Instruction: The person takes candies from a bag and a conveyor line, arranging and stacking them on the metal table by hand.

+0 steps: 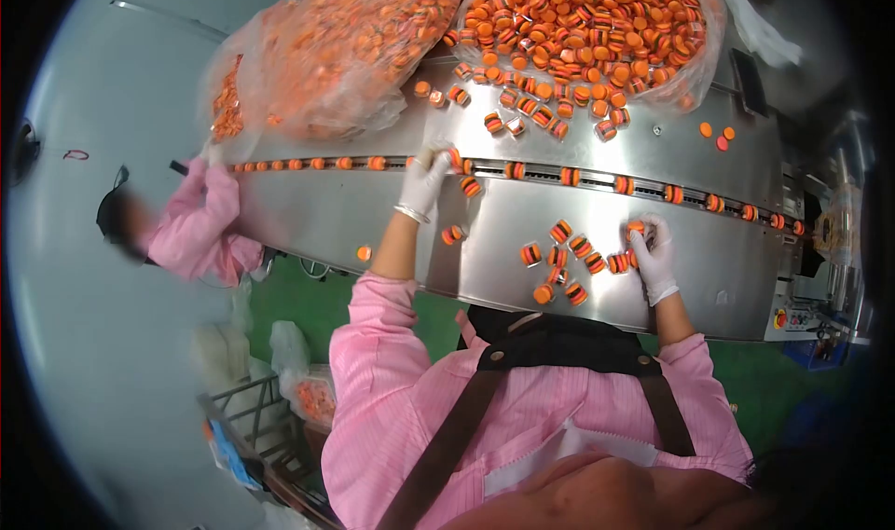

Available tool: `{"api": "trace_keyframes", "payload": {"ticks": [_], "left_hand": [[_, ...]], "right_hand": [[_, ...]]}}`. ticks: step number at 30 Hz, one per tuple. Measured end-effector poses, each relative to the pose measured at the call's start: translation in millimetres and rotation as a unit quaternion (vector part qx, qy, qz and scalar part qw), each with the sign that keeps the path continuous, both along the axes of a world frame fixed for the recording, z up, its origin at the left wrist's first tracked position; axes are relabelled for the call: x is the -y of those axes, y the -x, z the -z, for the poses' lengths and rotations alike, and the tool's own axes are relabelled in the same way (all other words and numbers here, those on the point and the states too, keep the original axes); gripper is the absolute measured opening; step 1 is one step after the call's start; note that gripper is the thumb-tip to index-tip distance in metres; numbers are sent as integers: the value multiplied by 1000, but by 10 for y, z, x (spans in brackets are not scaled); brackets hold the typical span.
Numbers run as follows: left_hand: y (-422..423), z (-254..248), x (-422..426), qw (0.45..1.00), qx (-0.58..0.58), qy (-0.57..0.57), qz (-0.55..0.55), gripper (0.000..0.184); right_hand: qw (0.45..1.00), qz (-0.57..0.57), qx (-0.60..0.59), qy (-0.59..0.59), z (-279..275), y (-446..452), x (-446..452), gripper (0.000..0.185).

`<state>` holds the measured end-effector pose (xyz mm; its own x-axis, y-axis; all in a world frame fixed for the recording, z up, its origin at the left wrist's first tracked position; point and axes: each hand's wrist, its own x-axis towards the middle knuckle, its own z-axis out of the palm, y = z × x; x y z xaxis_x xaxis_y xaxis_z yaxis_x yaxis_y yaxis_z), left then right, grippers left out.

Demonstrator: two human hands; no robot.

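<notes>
My left hand (426, 183), in a white glove, is closed at the conveyor slot, its fingertips on a burger-shaped gummy candy (456, 161) with orange ends and dark and red layers. One loose candy (470, 187) lies just below those fingers. My right hand (654, 255), also gloved, is closed around another burger-shaped candy (636, 228) above the steel table. Beside it sits a loose group of several candies (580, 246), some in small clear cups. More candies (570, 177) stand spaced along the narrow conveyor (545, 172).
Two large clear bags, a closed-over one (354, 55) and an open one (583, 27), hold many candies at the back. Spilled candies (531, 110) lie before them. A co-worker in pink (200, 218) works at the left end. A machine with a control panel (797, 319) stands right.
</notes>
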<state>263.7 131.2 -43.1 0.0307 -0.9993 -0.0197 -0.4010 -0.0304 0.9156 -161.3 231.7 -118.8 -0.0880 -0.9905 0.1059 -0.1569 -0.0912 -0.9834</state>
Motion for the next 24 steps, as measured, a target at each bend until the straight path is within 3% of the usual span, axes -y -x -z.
{"api": "trace_keyframes", "payload": {"ticks": [5, 8, 10, 11, 14, 16, 18, 20, 21, 23, 24], "left_hand": [[346, 327, -410, 998, -49, 25, 21, 23], [584, 242, -608, 987, -134, -88, 16, 25], [576, 286, -584, 992, -9, -90, 88, 30], [608, 238, -538, 989, -65, -82, 103, 39], [621, 128, -155, 993, 91, 42, 66, 47], [631, -37, 285, 985, 156, 57, 44, 40], [593, 134, 814, 993, 98, 69, -14, 39], [642, 74, 1196, 981, 147, 111, -57, 41], [642, 52, 1380, 966, 227, 112, -60, 42], [736, 43, 1609, 970, 208, 93, -84, 42], [735, 59, 1756, 978, 199, 21, -63, 47]], "right_hand": [[1000, -4, -18, 12, -36, -7, 7, 21], [1000, -9, -28, 7, -50, 13, -1, 20], [1000, -13, -28, -4, -87, 4, 5, 21], [1000, -12, -27, 0, -93, -4, 7, 21], [999, -6, -35, 0, -82, -4, 2, 21], [999, -8, -31, -7, -55, 0, 12, 21], [1000, -4, -18, -4, -80, -15, 16, 21], [999, 1, -35, 1, -111, -16, 11, 20], [999, 1, -40, 2, -114, -11, 23, 20], [999, 4, -44, 1, -121, -14, 15, 20], [999, 7, -49, -6, -118, -19, 6, 20]]}}
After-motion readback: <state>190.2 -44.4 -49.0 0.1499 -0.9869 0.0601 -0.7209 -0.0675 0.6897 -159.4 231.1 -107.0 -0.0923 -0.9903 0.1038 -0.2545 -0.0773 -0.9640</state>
